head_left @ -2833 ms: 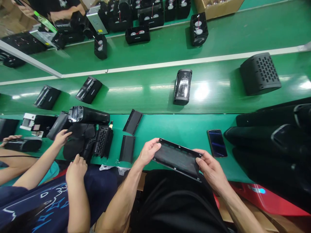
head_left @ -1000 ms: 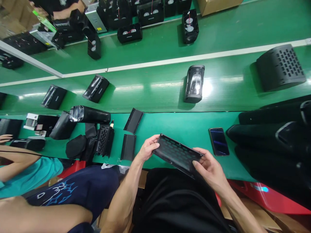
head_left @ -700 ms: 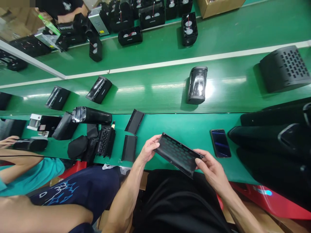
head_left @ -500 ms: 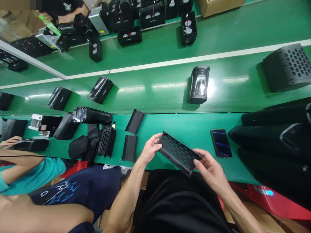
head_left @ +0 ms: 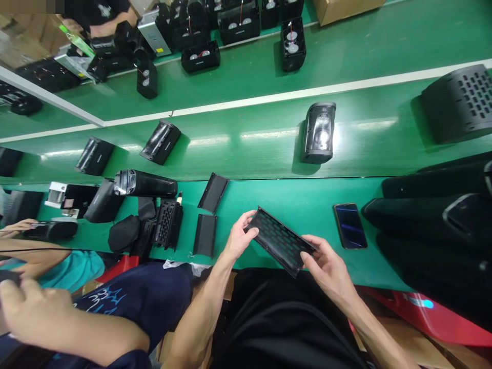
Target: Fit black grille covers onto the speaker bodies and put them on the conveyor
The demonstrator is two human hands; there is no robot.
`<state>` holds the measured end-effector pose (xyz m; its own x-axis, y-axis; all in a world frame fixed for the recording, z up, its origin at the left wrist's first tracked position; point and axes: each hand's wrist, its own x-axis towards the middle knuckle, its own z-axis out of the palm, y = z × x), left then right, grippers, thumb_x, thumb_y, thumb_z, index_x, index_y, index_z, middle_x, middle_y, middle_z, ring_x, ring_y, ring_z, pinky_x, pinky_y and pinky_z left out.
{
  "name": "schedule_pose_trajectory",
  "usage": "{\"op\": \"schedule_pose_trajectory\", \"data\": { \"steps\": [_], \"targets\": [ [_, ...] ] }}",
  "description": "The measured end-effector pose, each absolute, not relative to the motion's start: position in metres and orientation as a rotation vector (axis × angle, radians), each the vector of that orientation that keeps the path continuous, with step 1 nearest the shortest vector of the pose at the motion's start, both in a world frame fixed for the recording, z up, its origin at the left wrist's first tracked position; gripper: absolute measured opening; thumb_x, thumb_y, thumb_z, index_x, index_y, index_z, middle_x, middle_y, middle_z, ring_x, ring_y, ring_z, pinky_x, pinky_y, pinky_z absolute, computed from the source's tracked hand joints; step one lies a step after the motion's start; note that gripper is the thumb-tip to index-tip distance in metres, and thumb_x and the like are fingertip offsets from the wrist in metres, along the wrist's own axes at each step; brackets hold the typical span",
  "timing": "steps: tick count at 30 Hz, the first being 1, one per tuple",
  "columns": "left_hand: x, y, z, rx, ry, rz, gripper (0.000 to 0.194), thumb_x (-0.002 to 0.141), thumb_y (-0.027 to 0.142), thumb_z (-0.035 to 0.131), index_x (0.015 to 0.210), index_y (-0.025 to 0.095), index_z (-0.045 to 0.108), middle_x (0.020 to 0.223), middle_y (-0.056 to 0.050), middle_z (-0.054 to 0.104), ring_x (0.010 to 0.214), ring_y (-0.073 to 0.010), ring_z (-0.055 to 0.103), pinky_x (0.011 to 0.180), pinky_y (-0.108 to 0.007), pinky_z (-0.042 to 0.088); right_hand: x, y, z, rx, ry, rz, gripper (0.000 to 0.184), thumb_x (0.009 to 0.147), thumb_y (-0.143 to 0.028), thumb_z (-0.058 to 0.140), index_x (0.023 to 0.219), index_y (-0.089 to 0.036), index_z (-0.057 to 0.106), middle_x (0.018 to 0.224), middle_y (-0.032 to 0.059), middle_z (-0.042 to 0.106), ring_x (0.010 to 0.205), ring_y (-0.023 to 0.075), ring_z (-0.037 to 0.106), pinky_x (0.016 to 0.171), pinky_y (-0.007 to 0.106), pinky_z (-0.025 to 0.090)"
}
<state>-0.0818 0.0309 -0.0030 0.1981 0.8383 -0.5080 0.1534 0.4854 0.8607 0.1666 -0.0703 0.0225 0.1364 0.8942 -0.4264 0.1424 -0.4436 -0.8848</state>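
A black perforated speaker grille (head_left: 279, 242) is held tilted above the green bench, its rows of slots facing up. My left hand (head_left: 240, 237) pinches its upper left end, thumb on the face. My right hand (head_left: 323, 261) grips the lower right end, thumb on top and fingers behind, where they are partly hidden. To the left of my left hand lie two similar dark panels, one nearer (head_left: 205, 234) and one farther (head_left: 213, 192). Right of my right hand lies a phone (head_left: 350, 225).
Speaker housings (head_left: 320, 132) stand on the green conveyor (head_left: 246, 154) beyond the bench. Large black cases (head_left: 434, 225) crowd the right side. Co-workers sit at the left, one forearm (head_left: 96, 328) close by. Black speaker parts (head_left: 168, 224) are piled on the left of the bench.
Both hands and the grille have shifted very slightly left. On the far belt, housings have moved a little left; the near belt's right-hand ones moved slightly right. The neighbour's hand has come up into view.
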Motion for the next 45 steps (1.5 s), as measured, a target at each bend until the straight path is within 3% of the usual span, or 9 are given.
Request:
{"op": "schedule_pose_trajectory", "data": {
  "steps": [5,13,17,21,26,31,36,40,45],
  "targets": [
    [-0.077,0.032,0.008,1.186,1.440,0.462,0.074,0.074,0.026,0.076,0.145,0.022,0.057,0.148,-0.012,0.059,0.138,-0.0336,0.052,0.118,-0.050,0.039,0.166,-0.067,0.028,-1.726,-1.015,1.361,0.042,0.095,-0.052,0.066,0.125,-0.023,0.065,0.103,0.0078,0.075,0.069,0.0191,0.067,0.069,0.036,0.058],
    [-0.076,0.035,0.004,1.167,1.455,0.506,0.074,0.070,0.019,0.081,0.141,0.024,0.062,0.138,-0.012,0.062,0.131,-0.0328,0.055,0.114,-0.048,0.041,0.174,-0.062,0.028,-1.730,-0.872,1.503,0.052,0.095,-0.066,0.062,0.123,-0.022,0.067,0.088,0.0036,0.073,0.068,0.0216,0.071,0.070,0.037,0.060],
    [-0.076,0.036,-0.004,0.861,1.405,0.667,0.070,0.078,0.043,0.085,0.141,0.024,0.061,0.126,-0.009,0.065,0.099,-0.0218,0.064,0.088,-0.035,0.053,0.176,-0.063,0.014,-1.707,-0.722,1.548,0.053,0.093,-0.067,0.064,0.121,-0.023,0.067,0.085,0.0026,0.072,0.067,0.0233,0.072,0.072,0.040,0.061],
    [-0.062,0.029,-0.017,0.477,1.184,0.982,0.074,0.083,0.066,0.078,0.140,0.023,0.058,0.112,-0.005,0.069,0.076,-0.0124,0.061,0.068,-0.026,0.051,0.168,-0.055,0.010,-1.508,-0.432,1.590,0.048,0.086,-0.064,0.076,0.111,-0.023,0.068,0.084,0.0021,0.071,0.063,0.0210,0.069,0.064,0.039,0.062],
    [-0.030,0.010,-0.026,0.174,0.968,0.949,0.080,0.072,0.085,0.073,0.117,0.018,0.072,0.112,-0.009,0.076,0.103,-0.0241,0.070,0.092,-0.036,0.056,0.153,-0.040,0.017,-1.410,-0.330,1.614,0.048,0.081,-0.062,0.082,0.105,-0.022,0.071,0.082,0.0032,0.072,0.065,0.0202,0.068,0.059,0.037,0.062],
    [-0.011,0.011,-0.018,0.056,0.769,0.876,0.111,0.069,0.101,0.052,0.129,0.009,0.070,0.119,-0.021,0.075,0.120,-0.0370,0.067,0.106,-0.048,0.051,0.148,-0.038,0.011,-1.447,-0.469,1.669,0.046,0.087,-0.063,0.075,0.110,-0.024,0.071,0.091,0.0042,0.074,0.071,0.0228,0.071,0.068,0.042,0.064],
    [-0.019,0.022,-0.010,-0.032,0.742,0.890,0.111,0.070,0.101,0.050,0.128,0.009,0.071,0.114,-0.020,0.077,0.109,-0.0344,0.073,0.103,-0.048,0.054,0.159,-0.028,0.009,-1.615,-0.723,1.427,0.046,0.090,-0.064,0.072,0.114,-0.024,0.071,0.122,0.0108,0.073,0.112,0.0304,0.072,0.088,0.041,0.063],
    [-0.032,0.025,-0.008,-0.114,0.701,0.880,0.107,0.073,0.099,0.049,0.129,0.011,0.072,0.116,-0.019,0.078,0.103,-0.0318,0.075,0.103,-0.049,0.054,0.203,0.040,0.002,-1.846,-0.924,1.051,0.052,0.088,-0.064,0.070,0.116,-0.021,0.067,0.121,0.0133,0.073,0.115,0.0311,0.070,0.097,0.045,0.060],
    [-0.048,0.029,-0.008,-0.107,0.643,0.889,0.102,0.075,0.098,0.048,0.128,0.015,0.075,0.121,-0.020,0.077,0.106,-0.0331,0.075,0.105,-0.050,0.055,0.295,0.181,-0.007,-2.139,-0.863,0.531,0.056,0.097,-0.050,0.066,0.140,-0.014,0.055,0.147,0.0231,0.056,0.136,0.0356,0.054,0.116,0.056,0.042]
  ]
}}
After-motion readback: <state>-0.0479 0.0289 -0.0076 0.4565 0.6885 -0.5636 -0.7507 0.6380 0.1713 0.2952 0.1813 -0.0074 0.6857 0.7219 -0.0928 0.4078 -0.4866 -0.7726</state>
